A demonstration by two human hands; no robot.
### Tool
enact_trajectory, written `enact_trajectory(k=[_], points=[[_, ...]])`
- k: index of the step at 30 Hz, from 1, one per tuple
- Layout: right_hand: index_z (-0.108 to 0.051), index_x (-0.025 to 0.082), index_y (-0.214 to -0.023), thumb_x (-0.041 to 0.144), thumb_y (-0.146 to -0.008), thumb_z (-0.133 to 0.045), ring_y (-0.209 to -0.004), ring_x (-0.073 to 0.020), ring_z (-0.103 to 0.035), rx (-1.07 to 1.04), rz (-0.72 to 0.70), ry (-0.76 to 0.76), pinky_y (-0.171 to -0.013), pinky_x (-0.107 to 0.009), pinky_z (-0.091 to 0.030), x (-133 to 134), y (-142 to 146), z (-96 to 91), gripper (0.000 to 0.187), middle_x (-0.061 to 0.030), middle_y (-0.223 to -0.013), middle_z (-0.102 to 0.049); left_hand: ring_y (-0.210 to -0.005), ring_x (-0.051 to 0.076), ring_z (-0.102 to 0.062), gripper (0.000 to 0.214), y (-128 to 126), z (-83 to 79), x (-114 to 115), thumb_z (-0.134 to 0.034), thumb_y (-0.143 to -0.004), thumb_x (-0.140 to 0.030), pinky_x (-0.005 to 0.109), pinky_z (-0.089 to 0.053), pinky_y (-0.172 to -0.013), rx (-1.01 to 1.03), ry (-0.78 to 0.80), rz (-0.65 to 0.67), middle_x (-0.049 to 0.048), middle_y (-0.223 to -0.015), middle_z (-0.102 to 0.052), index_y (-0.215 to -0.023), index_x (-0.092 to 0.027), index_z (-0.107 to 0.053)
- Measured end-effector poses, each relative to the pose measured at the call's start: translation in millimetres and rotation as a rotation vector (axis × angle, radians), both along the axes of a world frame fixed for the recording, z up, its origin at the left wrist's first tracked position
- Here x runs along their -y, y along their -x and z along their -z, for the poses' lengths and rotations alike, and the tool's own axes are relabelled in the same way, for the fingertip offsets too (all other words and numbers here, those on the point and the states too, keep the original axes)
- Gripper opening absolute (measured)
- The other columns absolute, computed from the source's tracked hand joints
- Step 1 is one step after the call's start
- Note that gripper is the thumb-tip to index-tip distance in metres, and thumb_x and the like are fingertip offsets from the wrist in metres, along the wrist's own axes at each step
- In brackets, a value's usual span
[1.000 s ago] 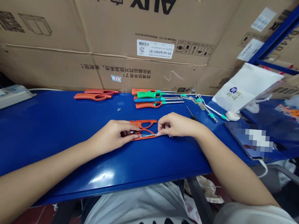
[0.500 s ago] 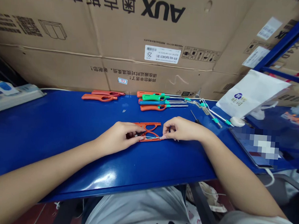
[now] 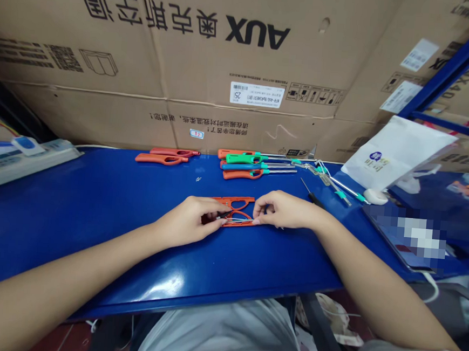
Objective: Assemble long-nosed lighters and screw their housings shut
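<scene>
Two orange plastic shell halves [image 3: 235,203] lie side by side on the blue table [image 3: 94,202]. My left hand [image 3: 188,221] is closed in a pinch on the left end of the nearer half, where a thin metal tube and a small dark part sit. My right hand [image 3: 282,209] is pinched on the right end of that same half, fingers curled. Both hands rest on the tabletop.
Further back lie assembled long lighters [image 3: 251,165] in orange, green and blue, two orange halves [image 3: 166,156], loose metal tubes with green tips [image 3: 335,188] and a black screwdriver [image 3: 312,194]. A white bag [image 3: 395,147], a tablet [image 3: 406,235], a power strip [image 3: 21,153] and cardboard boxes [image 3: 227,61] surround the table.
The camera view drifted, so everything sits slightly lower and to the right. My hands stayed pinched on the orange half, with the right fingers shifting a little along its end.
</scene>
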State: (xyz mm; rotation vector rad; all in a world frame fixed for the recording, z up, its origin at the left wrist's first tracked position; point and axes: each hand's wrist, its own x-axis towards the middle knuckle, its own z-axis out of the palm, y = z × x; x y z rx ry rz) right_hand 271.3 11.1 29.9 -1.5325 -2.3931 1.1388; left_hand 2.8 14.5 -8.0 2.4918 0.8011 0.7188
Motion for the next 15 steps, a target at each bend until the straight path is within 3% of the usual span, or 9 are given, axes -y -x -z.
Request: enact_trajectory(k=[3,8,15], points=[[-0.07,0.017,-0.087,0.036,-0.082,-0.072,-0.048,-0.0102,-0.056,-0.027,0.005,0.006,-0.05,-0.021,-0.041,-0.8,-1.7,0.7,0.02,0.0024,-0.058,-0.062,-0.068,0.013,-0.067,0.032,0.5,-0.3,0.0,-0.059,-0.092,-0.021,0.023,-0.053,-0.063,-0.024,0.018,-0.005,0.0051,-0.091,-0.078,-0.121,-0.018,-0.073],[-0.067,0.018,-0.082,0.038,-0.078,-0.077,-0.049,-0.0115,-0.06,-0.056,0.085,0.02,-0.054,-0.022,-0.045,-0.4,-0.9,1.3,0.023,0.0024,-0.058,-0.064,-0.079,0.016,-0.071,0.029,1.6,1.7,-2.7,-0.059,-0.093,-0.023,0.025,-0.054,-0.068,-0.014,0.031,0.006,0.0072,-0.105,-0.079,-0.117,-0.018,-0.074],[-0.069,0.017,-0.079,0.031,-0.076,-0.079,-0.059,-0.0118,-0.061,-0.043,0.058,-0.078,-0.06,-0.022,-0.045,-0.2,2.8,1.7,0.018,0.0006,-0.063,-0.067,-0.08,0.017,-0.073,0.025,1.4,1.5,-3.9,-0.06,-0.093,-0.023,0.026,-0.055,-0.07,-0.009,0.028,0.012,0.0067,-0.105,-0.079,-0.113,-0.018,-0.075]])
